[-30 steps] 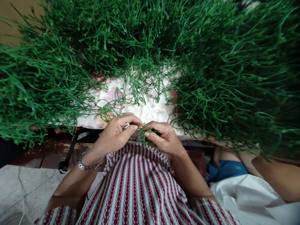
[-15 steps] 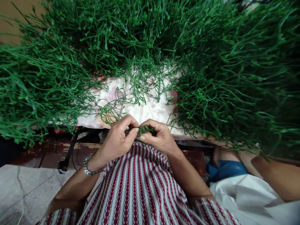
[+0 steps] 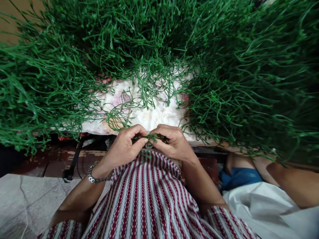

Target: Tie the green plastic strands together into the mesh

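Note:
Both hands meet at the near edge of the flowered cloth (image 3: 154,118), over a striped garment (image 3: 149,196). My left hand (image 3: 129,144), with a metal bracelet at its wrist, pinches a small green sprig (image 3: 152,136) between thumb and forefinger. My right hand (image 3: 171,141) is closed round the other side of the same greens, its fingertips almost touching the left ones. A few green bits (image 3: 146,156) lie on the garment just below. Loose thin stems (image 3: 152,89) are spread on the cloth beyond the hands.
Large heaps of green stems rise at the left (image 3: 37,89), at the back (image 3: 139,30) and at the right (image 3: 239,89). A reddish wooden bench (image 3: 57,162) shows at lower left. Beside me at lower right are another person's arm (image 3: 296,186) and white clothing (image 3: 264,205).
My thumbs have shifted slightly on the greens, and my right hand has moved a little to the right. Green bits now show on the garment below the hands.

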Available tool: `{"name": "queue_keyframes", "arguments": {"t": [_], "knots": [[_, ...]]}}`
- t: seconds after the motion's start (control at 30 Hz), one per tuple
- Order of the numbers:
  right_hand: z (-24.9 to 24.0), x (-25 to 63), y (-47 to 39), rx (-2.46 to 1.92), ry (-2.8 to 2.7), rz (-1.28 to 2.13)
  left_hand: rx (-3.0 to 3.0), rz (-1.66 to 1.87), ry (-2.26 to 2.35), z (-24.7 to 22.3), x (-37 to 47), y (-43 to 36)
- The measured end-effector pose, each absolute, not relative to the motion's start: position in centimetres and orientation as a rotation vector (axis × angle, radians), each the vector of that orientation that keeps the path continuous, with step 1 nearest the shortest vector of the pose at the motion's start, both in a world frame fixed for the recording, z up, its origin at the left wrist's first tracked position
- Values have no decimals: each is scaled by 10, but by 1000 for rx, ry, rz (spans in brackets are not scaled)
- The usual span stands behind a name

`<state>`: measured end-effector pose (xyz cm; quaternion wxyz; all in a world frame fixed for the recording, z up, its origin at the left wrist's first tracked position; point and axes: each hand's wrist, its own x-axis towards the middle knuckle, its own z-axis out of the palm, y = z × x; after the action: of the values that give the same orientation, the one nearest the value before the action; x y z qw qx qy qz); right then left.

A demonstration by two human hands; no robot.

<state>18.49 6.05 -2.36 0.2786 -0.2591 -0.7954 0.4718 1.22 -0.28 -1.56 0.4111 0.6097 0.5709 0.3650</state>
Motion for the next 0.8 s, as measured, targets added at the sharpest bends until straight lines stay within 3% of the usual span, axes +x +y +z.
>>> {"name": "queue_keyframes", "arguments": {"t": [0.3, 0.5, 0.67, 0.8], "knots": [[-30, 187, 63, -432, -2358, 1242, 1815, 815, 1346, -12, 8, -1], [-31, 185, 71, 52, -2421, 1581, 1899, 671, 887, -11, 1, 2], [-36, 184, 72, 226, -2351, 1813, 1823, 599, 762, -6, -6, 5], [-30, 193, 80, 63, -2205, 1751, 1658, 741, 857, -8, -16, 6]]}}
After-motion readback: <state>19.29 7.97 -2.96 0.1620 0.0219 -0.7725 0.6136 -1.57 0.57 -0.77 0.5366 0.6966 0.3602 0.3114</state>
